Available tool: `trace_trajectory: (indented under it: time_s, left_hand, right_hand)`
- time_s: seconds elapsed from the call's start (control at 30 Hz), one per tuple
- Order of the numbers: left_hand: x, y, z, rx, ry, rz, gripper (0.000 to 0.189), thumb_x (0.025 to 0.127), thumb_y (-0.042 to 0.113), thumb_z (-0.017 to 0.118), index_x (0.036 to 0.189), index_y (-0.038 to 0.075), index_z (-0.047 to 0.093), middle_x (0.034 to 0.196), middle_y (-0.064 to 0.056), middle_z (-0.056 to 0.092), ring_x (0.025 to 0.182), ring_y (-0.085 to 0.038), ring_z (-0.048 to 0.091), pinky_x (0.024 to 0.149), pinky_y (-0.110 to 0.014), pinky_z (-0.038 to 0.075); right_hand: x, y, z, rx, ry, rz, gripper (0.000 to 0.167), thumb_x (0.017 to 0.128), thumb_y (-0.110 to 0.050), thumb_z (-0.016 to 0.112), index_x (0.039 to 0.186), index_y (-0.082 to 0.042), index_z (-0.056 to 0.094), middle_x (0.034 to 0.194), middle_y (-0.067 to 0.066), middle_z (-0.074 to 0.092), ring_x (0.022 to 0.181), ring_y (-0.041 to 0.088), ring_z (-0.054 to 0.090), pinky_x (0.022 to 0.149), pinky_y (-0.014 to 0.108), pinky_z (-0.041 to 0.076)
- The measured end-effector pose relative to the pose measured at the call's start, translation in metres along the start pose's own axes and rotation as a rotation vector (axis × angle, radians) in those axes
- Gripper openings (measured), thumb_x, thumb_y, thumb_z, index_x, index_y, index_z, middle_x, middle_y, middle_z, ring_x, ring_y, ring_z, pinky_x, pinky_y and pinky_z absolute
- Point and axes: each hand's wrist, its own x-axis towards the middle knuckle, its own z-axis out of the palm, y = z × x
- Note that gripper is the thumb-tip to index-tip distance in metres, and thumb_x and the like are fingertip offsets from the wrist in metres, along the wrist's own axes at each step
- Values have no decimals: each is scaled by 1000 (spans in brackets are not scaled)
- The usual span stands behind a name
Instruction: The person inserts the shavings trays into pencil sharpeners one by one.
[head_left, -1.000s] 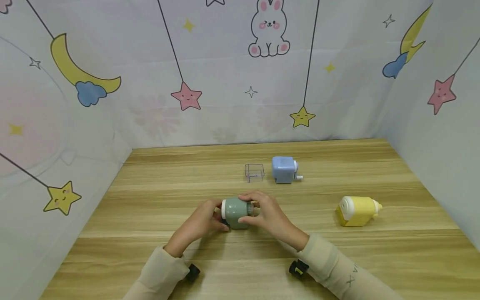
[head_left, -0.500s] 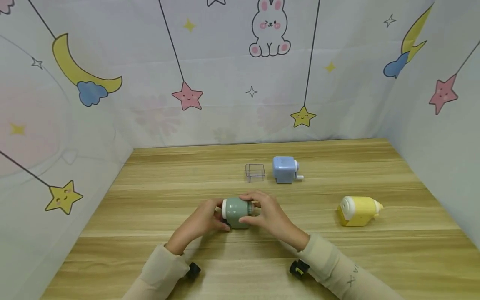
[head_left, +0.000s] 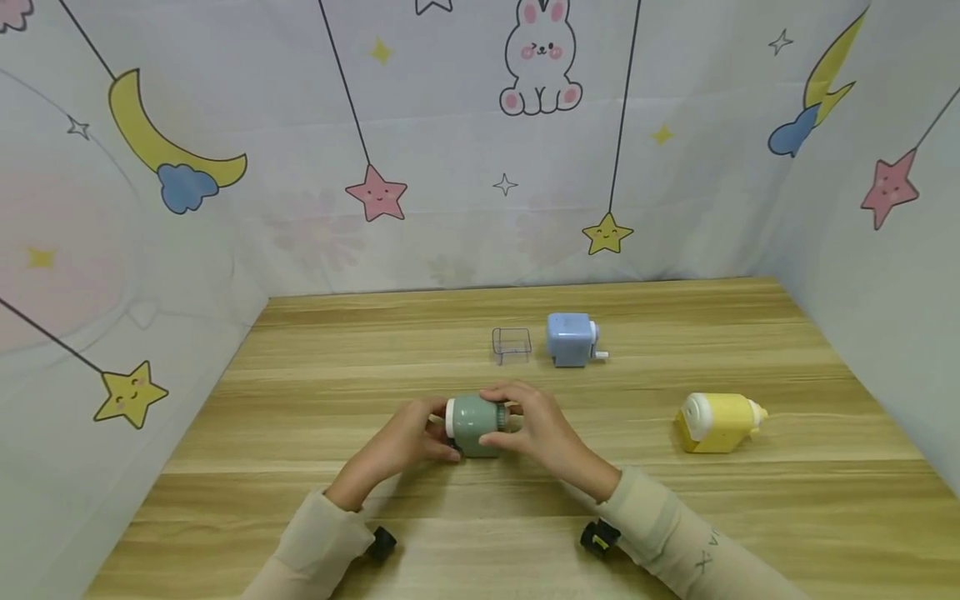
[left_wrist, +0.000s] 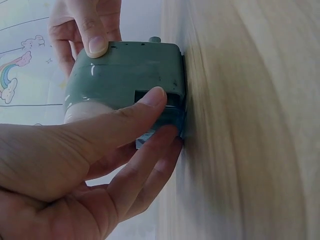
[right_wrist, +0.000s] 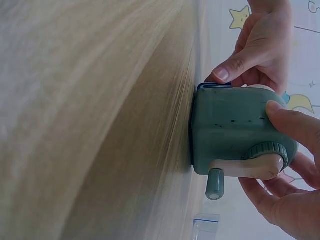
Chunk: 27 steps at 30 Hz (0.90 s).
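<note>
A green crank pencil sharpener (head_left: pixel 476 423) stands on the table between both hands. My left hand (head_left: pixel 411 437) is at its white-rimmed end. In the left wrist view, the thumb and fingers pinch a see-through bluish shavings drawer (left_wrist: pixel 173 116) at the slot low in that end, part of it sticking out. My right hand (head_left: pixel 542 429) grips the opposite end, thumb and fingers spread across the body. The right wrist view shows the crank (right_wrist: pixel 245 168) with its green knob (right_wrist: pixel 215 184) on this side, beneath the right thumb.
Behind the hands stand a blue crank sharpener (head_left: pixel 570 339) and, just left of it, a clear drawer (head_left: pixel 512 342). A yellow sharpener (head_left: pixel 718 422) sits to the right. Printed white cloth (head_left: pixel 450 125) walls the back and sides of the wooden table (head_left: pixel 315 367).
</note>
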Motion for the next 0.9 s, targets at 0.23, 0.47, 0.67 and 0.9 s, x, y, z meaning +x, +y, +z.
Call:
trace_trajectory:
  time_s: [0.23,0.47,0.67,0.9]
  left_hand:
    - [0,0,-1,8,1,2,55,73,-3,86,121,-8,61,113,-18,66,90,-23,69,74,-27,58]
    - [-2,-1,-2,-25,-6,7,51,74,-3,85,119,-9,62,111,-18,67,88,-24,70,73,-26,58]
    - [-2,-2,-2,-40,-16,5,48,76,-3,84,118,-8,63,111,-17,67,90,-24,70,73,-27,58]
    - [-1,-1,-3,-36,-20,3,47,76,-3,84,118,-7,63,111,-17,68,89,-23,70,73,-26,58]
  right_hand:
    - [0,1,0,6,1,1,52,75,-3,86,122,3,66,125,14,63,114,29,60,90,30,55]
    - [0,-1,0,6,-2,2,52,74,-2,86,122,4,66,124,15,64,113,29,61,90,30,55]
    - [0,-2,0,5,-6,-4,52,75,-2,86,122,4,66,124,14,64,113,29,61,90,31,55]
    - [0,-3,-1,2,-8,-4,52,74,-2,86,122,5,66,124,15,64,113,29,61,89,31,55]
